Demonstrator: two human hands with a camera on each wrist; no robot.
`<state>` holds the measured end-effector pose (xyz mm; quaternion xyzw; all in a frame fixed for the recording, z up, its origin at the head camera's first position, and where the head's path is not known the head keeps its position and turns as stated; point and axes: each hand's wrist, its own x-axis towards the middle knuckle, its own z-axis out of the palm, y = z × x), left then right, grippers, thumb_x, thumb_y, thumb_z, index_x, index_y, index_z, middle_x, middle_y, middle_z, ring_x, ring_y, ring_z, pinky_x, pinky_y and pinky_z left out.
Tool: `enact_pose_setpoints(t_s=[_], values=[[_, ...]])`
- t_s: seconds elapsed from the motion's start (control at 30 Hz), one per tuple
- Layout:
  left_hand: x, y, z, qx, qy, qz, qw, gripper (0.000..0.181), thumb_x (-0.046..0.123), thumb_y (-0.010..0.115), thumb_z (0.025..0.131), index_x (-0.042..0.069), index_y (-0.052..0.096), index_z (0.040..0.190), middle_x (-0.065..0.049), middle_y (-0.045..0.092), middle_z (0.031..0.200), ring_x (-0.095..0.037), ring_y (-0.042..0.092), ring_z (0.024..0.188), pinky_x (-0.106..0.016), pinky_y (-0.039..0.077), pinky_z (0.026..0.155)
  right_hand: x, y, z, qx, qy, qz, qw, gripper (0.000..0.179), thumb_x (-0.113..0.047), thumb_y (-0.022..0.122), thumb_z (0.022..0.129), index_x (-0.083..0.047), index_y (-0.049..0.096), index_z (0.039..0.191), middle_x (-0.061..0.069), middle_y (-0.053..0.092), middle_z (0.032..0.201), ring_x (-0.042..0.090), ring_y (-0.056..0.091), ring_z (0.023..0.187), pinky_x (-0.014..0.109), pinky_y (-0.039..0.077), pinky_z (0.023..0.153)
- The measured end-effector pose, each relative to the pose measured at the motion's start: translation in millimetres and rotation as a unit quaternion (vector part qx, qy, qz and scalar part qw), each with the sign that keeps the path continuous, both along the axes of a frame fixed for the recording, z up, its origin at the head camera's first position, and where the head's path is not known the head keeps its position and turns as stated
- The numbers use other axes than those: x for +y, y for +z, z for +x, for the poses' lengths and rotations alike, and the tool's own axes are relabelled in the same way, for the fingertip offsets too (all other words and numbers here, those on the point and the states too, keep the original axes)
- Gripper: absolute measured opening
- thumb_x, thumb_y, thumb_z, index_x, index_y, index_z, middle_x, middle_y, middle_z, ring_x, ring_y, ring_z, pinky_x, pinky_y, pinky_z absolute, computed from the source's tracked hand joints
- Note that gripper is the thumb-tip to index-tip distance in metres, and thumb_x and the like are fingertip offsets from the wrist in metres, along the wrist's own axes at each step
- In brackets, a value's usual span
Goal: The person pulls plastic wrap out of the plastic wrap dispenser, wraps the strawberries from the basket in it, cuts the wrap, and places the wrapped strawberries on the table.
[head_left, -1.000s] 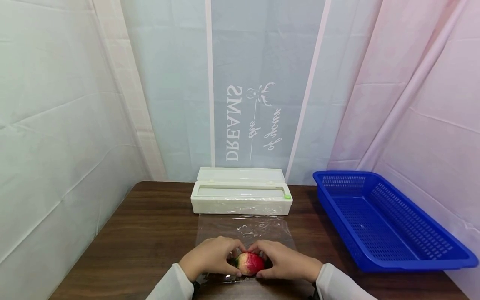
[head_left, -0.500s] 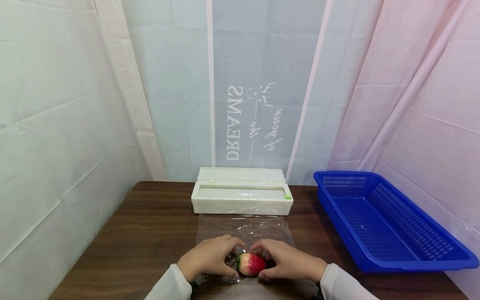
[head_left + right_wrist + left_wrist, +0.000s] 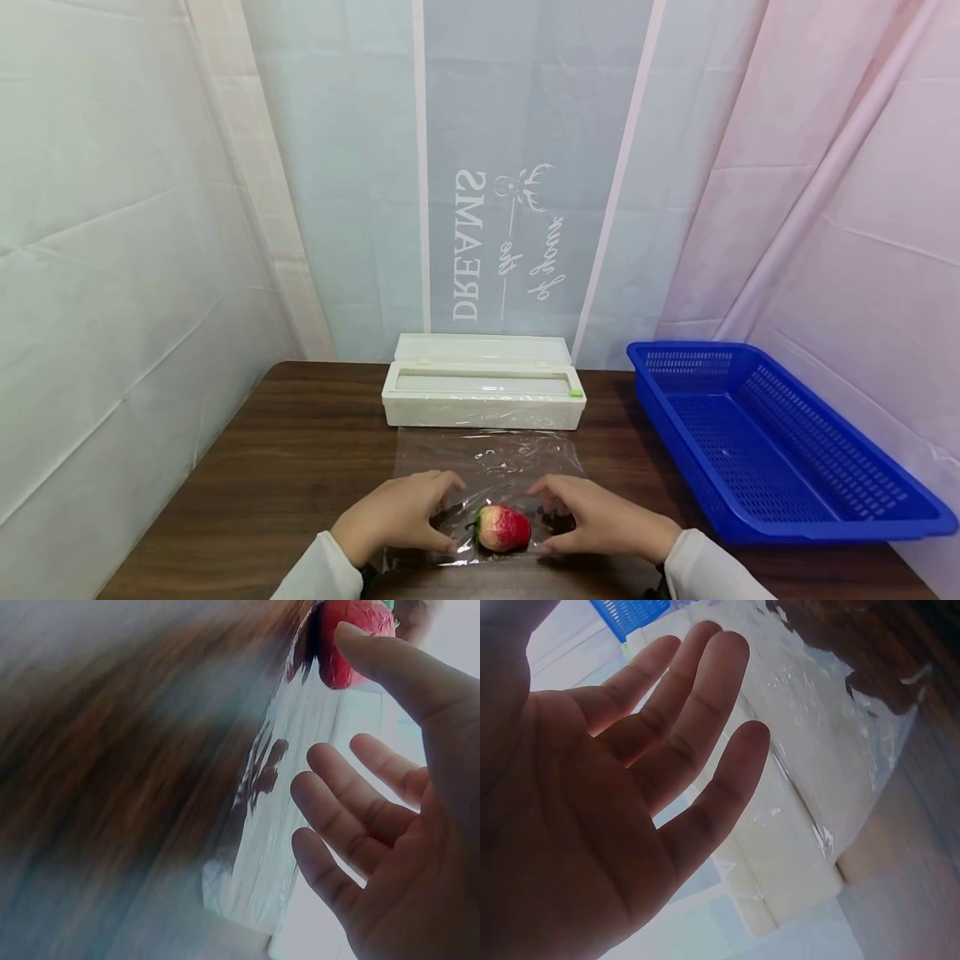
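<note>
A red and pale-yellow fruit (image 3: 502, 528) with a green stem, shaped like a large strawberry, lies on its side on a clear sheet of plastic wrap (image 3: 487, 462). To its left my left hand (image 3: 405, 515) is apart from it, fingers spread and bent loosely with nothing in them. My right hand (image 3: 600, 518) stands off on the other side, likewise holding nothing. From the right wrist, the thumb overlaps the red fruit (image 3: 346, 664) in view. The wrap runs back to a white wrap dispenser (image 3: 483, 412), whose lid is up.
At the right of the dark wooden table (image 3: 300, 450) stands a blue plastic basket (image 3: 693, 483) with slotted sides. Pale fabric hangs (image 3: 360, 208) behind the table, and more fabric closes off both sides.
Both hands have let go of the fruit and drawn apart, the left one leftward and the right one rightward. The fruit has stayed nearly in place on the wrap.
</note>
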<state>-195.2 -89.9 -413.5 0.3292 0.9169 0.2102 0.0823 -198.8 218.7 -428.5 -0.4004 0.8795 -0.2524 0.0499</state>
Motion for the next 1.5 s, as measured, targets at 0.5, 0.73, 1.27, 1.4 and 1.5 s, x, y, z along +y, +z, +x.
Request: enact_pose_setpoints(t_s=[0.5,0.73,1.27,1.4,1.5], values=[[-6.4,-3.1,8.6,-0.031,-0.052,0.019,0.998,0.032,0.044,0.082,0.063,0.024,0.06,0.075,0.014,0.054,0.066,0.003,0.047,0.056,-0.017,0.043,0.048,6,-2.6,3.0,0.076,0.023,0.042,0.996,0.043,-0.064,0.071,0.065,-0.029,0.055,0.083,-0.015,0.047,0.072,-0.001,0.039,0.067,0.016,0.035,0.058],[-1.4,-6.5,10.0,-0.054,-0.077,0.007,0.9955,0.038,0.045,0.085,0.057,0.023,0.06,0.074,0.013,0.05,0.066,0.001,0.041,0.056,-0.018,0.038,0.046,6,-6.4,2.8,0.069,0.036,0.044,0.996,0.042,-0.064,0.071,0.065,-0.03,0.055,0.081,-0.017,0.047,0.07,-0.002,0.039,0.067,0.015,0.035,0.057],[4.0,-9.2,8.8,-0.012,-0.089,-0.007,0.996,0.018,0.031,0.076,0.075,0.025,0.06,0.069,0.018,0.05,0.06,0.005,0.044,0.054,-0.014,0.039,0.047,6,-10.7,0.2,0.002,0.075,-0.003,0.9972,0.01,-0.035,0.072,0.08,-0.029,0.064,0.08,-0.015,0.055,0.076,-0.004,0.05,0.069,0.013,0.045,0.059],[3.5,-9.3,8.5,-0.001,-0.099,0.004,0.995,0.018,0.025,0.072,0.079,0.024,0.06,0.066,0.019,0.049,0.059,0.007,0.042,0.052,-0.012,0.038,0.045,5,-11.0,1.5,-0.006,0.083,-0.008,0.9965,0.008,-0.027,0.071,0.081,-0.028,0.064,0.079,-0.017,0.055,0.075,-0.006,0.05,0.067,0.011,0.045,0.056],[2.3,-9.0,8.6,0.0,-0.104,0.023,0.9943,0.017,0.022,0.07,0.08,0.023,0.06,0.067,0.02,0.051,0.06,0.008,0.043,0.052,-0.011,0.039,0.045,4,-10.7,2.8,0.006,0.087,-0.006,0.9962,0.009,-0.023,0.07,0.082,-0.029,0.063,0.078,-0.017,0.054,0.074,-0.006,0.049,0.066,0.01,0.044,0.055]])
